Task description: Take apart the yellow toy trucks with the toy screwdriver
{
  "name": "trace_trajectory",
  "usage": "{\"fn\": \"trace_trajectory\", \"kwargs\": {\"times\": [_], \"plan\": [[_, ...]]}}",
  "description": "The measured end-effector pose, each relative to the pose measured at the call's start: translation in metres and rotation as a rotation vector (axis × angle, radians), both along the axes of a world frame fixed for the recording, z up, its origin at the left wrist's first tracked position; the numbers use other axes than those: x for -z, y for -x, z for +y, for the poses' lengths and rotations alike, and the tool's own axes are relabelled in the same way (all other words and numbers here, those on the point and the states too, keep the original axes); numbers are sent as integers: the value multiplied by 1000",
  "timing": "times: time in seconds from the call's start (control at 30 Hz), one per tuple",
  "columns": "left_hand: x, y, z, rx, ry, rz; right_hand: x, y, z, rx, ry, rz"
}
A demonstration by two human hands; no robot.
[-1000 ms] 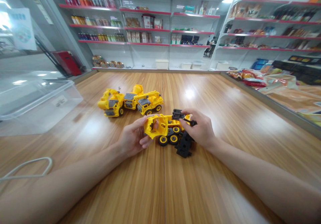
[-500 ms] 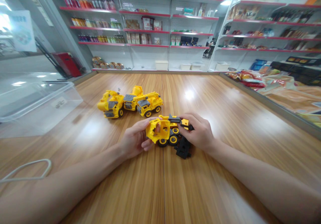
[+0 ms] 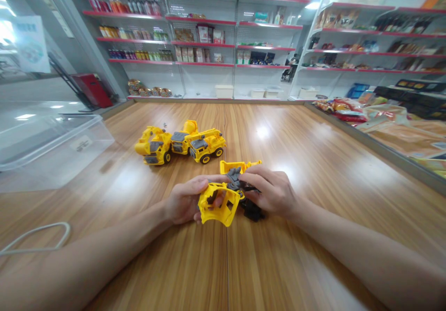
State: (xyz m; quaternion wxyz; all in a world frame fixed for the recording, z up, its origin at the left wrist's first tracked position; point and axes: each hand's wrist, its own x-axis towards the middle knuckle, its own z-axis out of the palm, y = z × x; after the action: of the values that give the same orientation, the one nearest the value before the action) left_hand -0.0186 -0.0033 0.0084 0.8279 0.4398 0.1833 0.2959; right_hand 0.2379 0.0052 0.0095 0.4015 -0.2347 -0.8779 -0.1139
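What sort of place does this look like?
Probably a shop, or a room set up like one: red-edged shelves holding rows of bottles, plus bagged goods beside the wooden table.

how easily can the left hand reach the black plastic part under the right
Probably not easily: the left hand holds a hollow yellow plastic shell; the right hand partly covers the black part.

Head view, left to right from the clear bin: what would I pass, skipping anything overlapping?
Clear plastic bin → yellow toy excavator → left hand → yellow shell → right hand → packages.
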Motion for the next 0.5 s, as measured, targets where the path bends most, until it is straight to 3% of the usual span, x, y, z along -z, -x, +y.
{"fn": "trace_trajectory", "kwargs": {"times": [0.3,0.5], "plan": [[1,2,-1,-15,1,28,-1,-1,-5,74,-57,-44],[-1,2,0,29,25,-11,-5,2,-5,2,-47,-93]]}}
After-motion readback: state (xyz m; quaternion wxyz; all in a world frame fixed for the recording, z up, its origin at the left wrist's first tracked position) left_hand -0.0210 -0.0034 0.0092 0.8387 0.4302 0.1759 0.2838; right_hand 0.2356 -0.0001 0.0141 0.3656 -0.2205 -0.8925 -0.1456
